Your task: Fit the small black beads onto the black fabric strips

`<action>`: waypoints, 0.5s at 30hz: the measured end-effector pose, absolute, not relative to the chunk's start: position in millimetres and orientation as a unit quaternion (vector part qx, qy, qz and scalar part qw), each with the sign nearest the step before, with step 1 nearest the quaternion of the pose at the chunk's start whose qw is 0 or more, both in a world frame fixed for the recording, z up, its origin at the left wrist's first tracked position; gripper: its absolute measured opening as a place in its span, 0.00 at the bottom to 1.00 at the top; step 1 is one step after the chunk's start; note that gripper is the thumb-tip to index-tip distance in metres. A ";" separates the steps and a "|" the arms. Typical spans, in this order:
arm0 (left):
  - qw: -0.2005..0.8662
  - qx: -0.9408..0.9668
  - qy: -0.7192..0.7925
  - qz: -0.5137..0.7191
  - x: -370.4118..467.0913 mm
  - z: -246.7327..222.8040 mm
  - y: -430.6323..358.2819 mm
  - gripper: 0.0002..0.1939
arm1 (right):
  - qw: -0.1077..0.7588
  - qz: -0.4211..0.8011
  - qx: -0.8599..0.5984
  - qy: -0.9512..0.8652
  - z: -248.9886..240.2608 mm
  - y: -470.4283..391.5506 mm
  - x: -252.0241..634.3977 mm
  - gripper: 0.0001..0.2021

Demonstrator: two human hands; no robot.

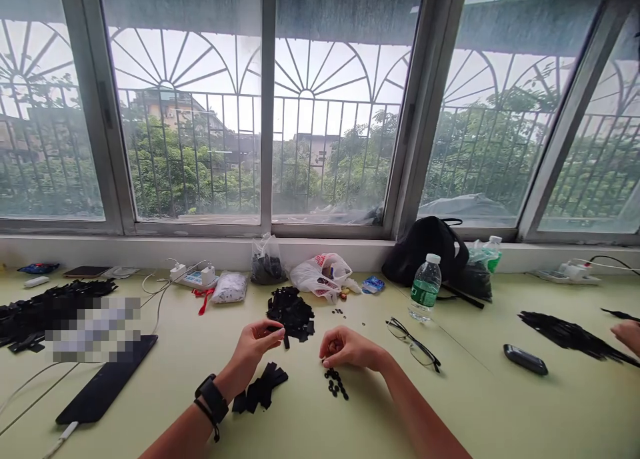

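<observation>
My left hand point(261, 342) pinches a small black strip, one end of which hangs below the fingertips. Just behind it lies a heap of black strips point(291, 312). A smaller pile of black strips point(261, 387) rests nearer to me, beside my left wrist with its black watch. My right hand point(349, 349) is curled, its fingertips down at the upper edge of a group of small black round pieces point(336, 384). Whatever its fingers may hold is hidden. More tiny round pieces point(339, 311) lie behind my right hand.
Eyeglasses point(414, 344), a water bottle point(425, 289) and a black case point(525, 359) are at the right. A black phone-like slab point(107, 380) with a cable lies left. Bags point(320, 275) line the windowsill. Another person's hand point(627, 335) shows at the right edge by black strips point(570, 335).
</observation>
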State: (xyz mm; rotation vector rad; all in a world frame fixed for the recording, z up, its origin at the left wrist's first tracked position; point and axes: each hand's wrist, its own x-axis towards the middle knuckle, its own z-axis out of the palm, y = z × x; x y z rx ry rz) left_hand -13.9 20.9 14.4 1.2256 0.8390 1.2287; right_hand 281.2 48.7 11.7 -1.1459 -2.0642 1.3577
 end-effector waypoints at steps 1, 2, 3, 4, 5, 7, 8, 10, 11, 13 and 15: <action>0.565 0.520 0.360 0.530 -13.5 13.4 21.0 0.17 | 0.208 0.488 -0.410 -0.742 9.2 50.1 281.7 0.24; 0.560 0.515 0.364 0.537 -13.2 12.2 21.2 0.17 | 0.210 0.487 -0.410 -0.742 6.4 51.7 282.2 0.24; 0.555 0.510 0.369 0.544 -13.1 10.9 21.4 0.17 | 0.212 0.484 -0.410 -0.743 3.6 53.5 282.7 0.24; 0.552 0.506 0.370 0.550 -13.0 9.8 21.7 0.18 | 0.213 0.480 -0.412 -0.745 1.1 55.3 283.3 0.24; 0.553 0.500 0.372 0.553 -13.0 8.9 22.0 0.19 | 0.212 0.476 -0.413 -0.747 -0.8 56.9 284.0 0.24; 0.562 0.493 0.370 0.551 -12.7 8.4 21.9 0.20 | 0.209 0.468 -0.415 -0.752 -2.6 58.7 285.3 0.24; 0.567 0.493 0.368 0.548 -12.3 8.8 21.6 0.20 | 0.207 0.465 -0.414 -0.754 -2.3 58.8 285.8 0.24; 0.576 0.497 0.359 0.540 -11.2 10.0 21.0 0.20 | 0.204 0.461 -0.411 -0.759 0.1 57.5 286.6 0.24; 0.580 0.499 0.356 0.536 -10.5 10.4 20.9 0.19 | 0.203 0.460 -0.409 -0.762 2.0 56.5 286.7 0.23; 0.588 0.501 0.354 0.528 -9.1 10.2 21.6 0.18 | 0.201 0.459 -0.404 -0.766 6.0 54.3 286.4 0.23; 0.592 0.499 0.353 0.525 -8.2 8.5 23.1 0.18 | 0.197 0.457 -0.402 -0.769 9.9 52.3 285.5 0.22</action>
